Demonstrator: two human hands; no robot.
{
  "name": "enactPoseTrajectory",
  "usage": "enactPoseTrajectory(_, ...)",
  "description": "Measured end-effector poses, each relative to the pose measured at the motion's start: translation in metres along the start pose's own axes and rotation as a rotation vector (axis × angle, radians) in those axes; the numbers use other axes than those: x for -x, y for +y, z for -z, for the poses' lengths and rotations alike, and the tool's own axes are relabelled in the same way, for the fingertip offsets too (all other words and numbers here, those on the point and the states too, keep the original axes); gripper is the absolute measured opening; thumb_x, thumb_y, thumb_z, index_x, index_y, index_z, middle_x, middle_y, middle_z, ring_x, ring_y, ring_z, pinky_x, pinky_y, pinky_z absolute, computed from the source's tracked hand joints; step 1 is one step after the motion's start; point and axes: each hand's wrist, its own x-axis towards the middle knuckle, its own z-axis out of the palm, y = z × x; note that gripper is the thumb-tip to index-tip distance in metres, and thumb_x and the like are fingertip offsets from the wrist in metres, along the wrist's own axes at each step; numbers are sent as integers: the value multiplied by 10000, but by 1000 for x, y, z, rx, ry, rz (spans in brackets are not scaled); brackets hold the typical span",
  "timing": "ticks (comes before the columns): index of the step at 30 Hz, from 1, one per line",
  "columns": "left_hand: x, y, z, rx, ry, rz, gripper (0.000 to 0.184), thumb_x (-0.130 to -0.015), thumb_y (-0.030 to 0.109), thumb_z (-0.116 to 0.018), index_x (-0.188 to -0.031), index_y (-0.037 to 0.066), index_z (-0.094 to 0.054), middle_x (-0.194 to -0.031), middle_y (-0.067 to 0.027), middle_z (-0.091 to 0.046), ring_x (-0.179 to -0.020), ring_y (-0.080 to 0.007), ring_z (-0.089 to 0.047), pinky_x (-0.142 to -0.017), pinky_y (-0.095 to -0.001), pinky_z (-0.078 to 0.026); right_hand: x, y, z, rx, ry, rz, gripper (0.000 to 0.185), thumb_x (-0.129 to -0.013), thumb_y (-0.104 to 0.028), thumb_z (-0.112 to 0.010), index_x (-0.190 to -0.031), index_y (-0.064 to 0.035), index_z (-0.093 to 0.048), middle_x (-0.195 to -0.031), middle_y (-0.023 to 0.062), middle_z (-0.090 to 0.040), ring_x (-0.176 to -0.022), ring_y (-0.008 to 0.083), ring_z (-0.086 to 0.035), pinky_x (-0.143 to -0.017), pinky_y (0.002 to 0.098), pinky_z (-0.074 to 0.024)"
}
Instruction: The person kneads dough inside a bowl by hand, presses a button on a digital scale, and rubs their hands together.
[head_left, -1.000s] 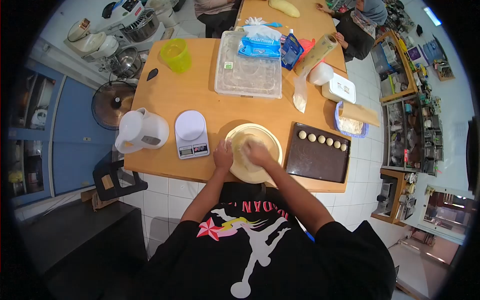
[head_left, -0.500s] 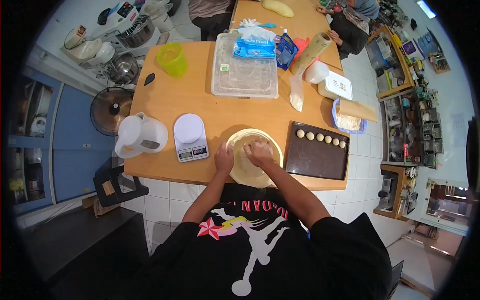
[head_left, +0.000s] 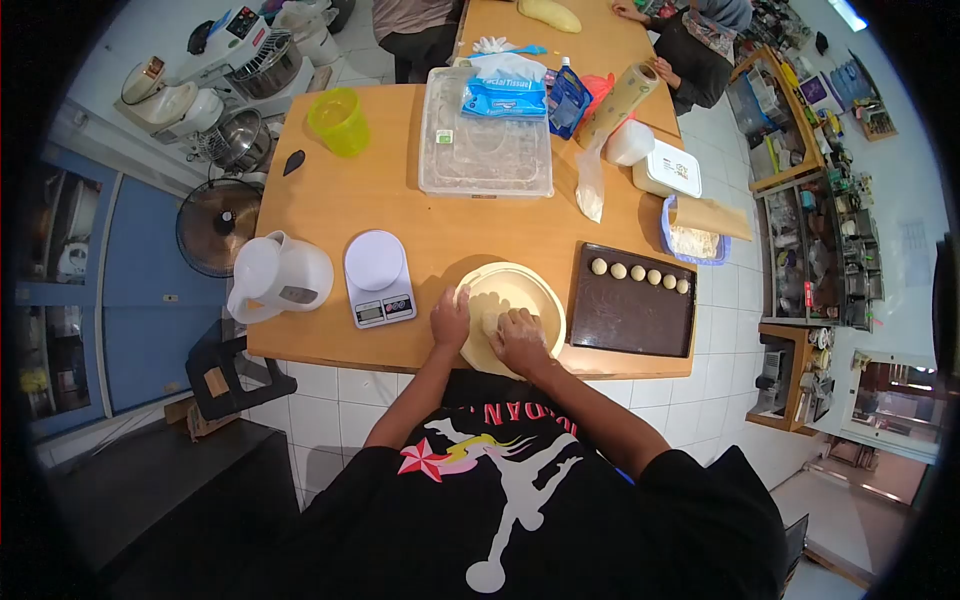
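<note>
A round cream bowl (head_left: 545, 297) stands at the table's front edge. My left hand (head_left: 451, 320) is closed on the bowl's left rim. Inside the bowl my right hand (head_left: 521, 341) presses with bent fingers on pale dough (head_left: 492, 322), which is partly hidden under it. To the right lies a dark baking tray (head_left: 632, 317) with a row of several small dough balls (head_left: 638, 272) along its far side. A white digital scale (head_left: 378, 279) is left of the bowl.
A white jug (head_left: 290, 274) stands at the left, a yellow-green container (head_left: 339, 122) behind it. Farther back are a clear lidded box (head_left: 480, 155), a plastic roll (head_left: 618, 103), a white tub (head_left: 667, 169) and a blue basket of flour (head_left: 693, 241). Two people are at the far table.
My right hand has moved down and nearer to me inside the bowl, with its fingers now on the dough. My left hand stays at the rim. The view has shifted slightly.
</note>
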Motion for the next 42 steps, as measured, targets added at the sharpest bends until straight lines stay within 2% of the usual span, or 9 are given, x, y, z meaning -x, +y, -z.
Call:
enactPoseTrajectory(3,-3,-9,-11,34,95,17,373,-955,362,-497,-888,3,-572,-872,-270,-617,-828,-473,-581,-720,-530,-453,14,-1,8,-6,-99,64,163,-778,-202,-637,-776,-44,-596,-793,135,-597,-819,319,-589,-714,454,-473)
enactPoseTrajectory(9,-11,-4,-5,12,59,74,399,-965,378,-483,-916,-7,-578,-902,-284,-617,-847,-477,-576,-740,-544,-439,11,10,4,72,-661,-9,140,-729,-117,-615,-809,-28,-686,-844,208,-651,-874,357,-636,-778,469,-501)
enactPoseTrajectory(12,-11,-1,1,23,-10,102,395,-965,378,-481,-966,-2,-589,-917,-282,-618,-863,-474,-577,-754,-544,-443,5,20,-28,33,-610,-20,146,-708,-97,-603,-796,-40,-705,-841,224,-660,-858,379,-645,-762,478,-508)
enactPoseTrajectory(15,-8,-21,-18,-1,212,-49,385,-966,371,-480,-1006,5,-597,-920,-273,-622,-870,-472,-581,-757,-539,-452,-5,13,-31,21,-566,-5,137,-706,-90,-597,-778,-45,-704,-843,220,-664,-840,394,-648,-759,483,-514)
enactPoseTrajectory(24,-6,-32,-19,-99,84,-86,357,-974,329,-466,-1009,-1,-597,-943,-265,-614,-889,-462,-584,-757,-531,-456,-52,24,-43,-322,-884,-361,192,-765,-200,-662,-793,-22,-729,-645,130,-687,-545,223,-677,-600,351,-551)
enactPoseTrajectory(27,-6,-9,-5,-89,52,54,357,-973,329,-467,-1016,-3,-591,-931,-263,-614,-892,-461,-583,-767,-534,-450,-51,24,-36,-559,-878,-473,205,-767,-230,-672,-773,-35,-735,-622,92,-686,-485,167,-653,-562,305,-539)
enactPoseTrajectory(33,-9,-16,-10,-14,16,101,380,-969,350,-472,-1000,-13,-578,-958,-268,-623,-915,-461,-582,-788,-539,-440,-49,15,-39,-443,-739,-552,202,-785,-249,-652,-800,-76,-756,-592,75,-674,-496,156,-651,-565,300,-537)
enactPoseTrajectory(39,-9,-10,-3,1,16,44,389,-968,370,-471,-972,-4,-579,-905,-271,-620,-875,-471,-582,-756,-532,-453,-30,7,-53,-444,-287,-579,204,-821,-219,-636,-779,-46,-735,-566,71,-653,-508,140,-648,-562,292,-537)
enactPoseTrajectory(42,-12,-10,-7,-21,48,-14,382,-970,363,-468,-926,0,-577,-873,-266,-622,-830,-472,-585,-729,-535,-452,-29,7,-58,-747,-152,-902,262,-820,-284,-642,-726,-46,-699,-606,109,-655,-544,176,-649,-559,328,-520)
